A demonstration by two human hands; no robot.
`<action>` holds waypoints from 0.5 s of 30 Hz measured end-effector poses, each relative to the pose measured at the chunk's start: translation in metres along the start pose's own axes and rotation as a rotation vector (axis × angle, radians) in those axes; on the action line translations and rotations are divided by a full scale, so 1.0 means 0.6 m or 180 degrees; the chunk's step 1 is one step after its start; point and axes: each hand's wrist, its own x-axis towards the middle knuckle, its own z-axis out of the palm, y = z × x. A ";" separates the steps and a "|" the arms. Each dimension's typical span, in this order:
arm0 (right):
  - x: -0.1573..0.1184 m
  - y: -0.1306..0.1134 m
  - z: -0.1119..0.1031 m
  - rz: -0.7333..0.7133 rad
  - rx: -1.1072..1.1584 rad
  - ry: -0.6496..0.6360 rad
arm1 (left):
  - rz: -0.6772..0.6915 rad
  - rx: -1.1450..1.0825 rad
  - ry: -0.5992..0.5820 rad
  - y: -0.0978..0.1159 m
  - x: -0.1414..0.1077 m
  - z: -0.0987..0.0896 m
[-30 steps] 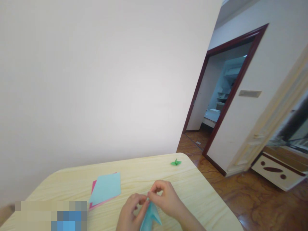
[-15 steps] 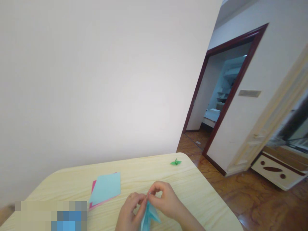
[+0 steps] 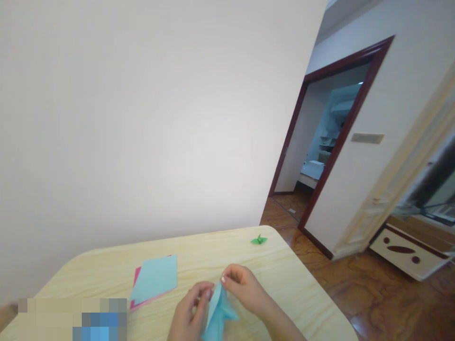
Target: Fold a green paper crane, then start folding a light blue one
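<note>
A light-blue folded paper (image 3: pixel 217 315) stands between my two hands near the front of the table, its point up and a flap jutting out to the right. My right hand (image 3: pixel 245 289) pinches the top tip of it between thumb and fingers. On the other side, my left hand (image 3: pixel 190 310) has its thumb and fingertips curled at the paper's left edge, closed on it. Further back on the right lies a small green origami crane (image 3: pixel 259 240). Left of my hands, light-blue paper (image 3: pixel 156 277) rests askew over pink paper (image 3: pixel 137 274).
The pale wooden table (image 3: pixel 106 265) has rounded corners and meets a white wall (image 3: pixel 159 118). A blurred-out patch (image 3: pixel 71 322) covers the lower left, with part of a person's arm (image 3: pixel 7 317) beside it. A doorway (image 3: pixel 320 137) and a drawer cabinet (image 3: pixel 405 253) are on the right.
My hands have moved slightly apart at the top of the folded paper. More of its upper point shows now, and my right hand has risen a little.
</note>
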 end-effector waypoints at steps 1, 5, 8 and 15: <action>0.002 0.001 -0.004 -0.0004 0.0083 -0.0018 | 0.0111 -0.0059 -0.0021 0.000 0.000 -0.001; 0.004 -0.001 -0.019 -0.0115 0.0222 -0.0066 | 0.0604 -0.0030 -0.0178 -0.001 -0.001 -0.003; 0.000 -0.002 -0.022 -0.0144 0.0327 -0.0134 | 0.0753 0.0133 -0.0302 -0.004 0.000 -0.002; -0.007 0.001 -0.012 -0.0188 0.0351 -0.0366 | 0.0748 0.0373 -0.0023 -0.015 0.000 0.003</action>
